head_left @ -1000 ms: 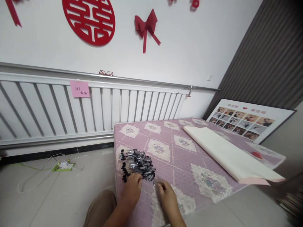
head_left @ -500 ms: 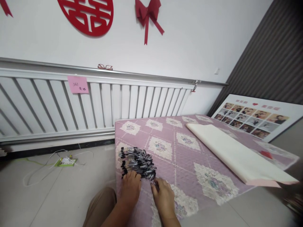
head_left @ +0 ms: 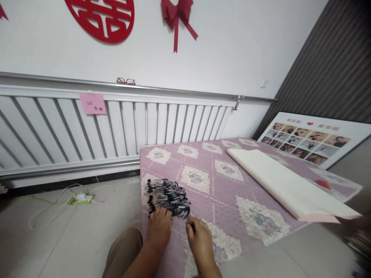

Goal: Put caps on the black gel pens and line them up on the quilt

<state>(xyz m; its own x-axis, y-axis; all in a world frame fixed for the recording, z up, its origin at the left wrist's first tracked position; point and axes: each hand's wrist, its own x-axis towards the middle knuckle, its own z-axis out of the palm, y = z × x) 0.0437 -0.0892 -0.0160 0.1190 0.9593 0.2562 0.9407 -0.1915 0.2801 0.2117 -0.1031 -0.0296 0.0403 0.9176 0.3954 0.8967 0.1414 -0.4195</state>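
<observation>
A pile of clear-barrelled pens with black caps and clips lies at the near left of a quilted purple cloth. My left hand is at the pile's near edge, its fingers bent together over the closest pens at their left ends. To the right, my right hand is just below the pens' right ends, with thumb and index finger brought close together. Whatever is between those fingers, if anything, is too small or hidden to make out.
A folded cream sheet and a small red item lie on the cloth to the right. A photo board leans behind. A white radiator runs along the wall. A power strip with cables lies on the floor.
My right hand has drawn slightly away from the pens' right ends, and the dark pen end at its fingertips no longer shows. My left hand has stayed nearly still; the view shifted slightly.
</observation>
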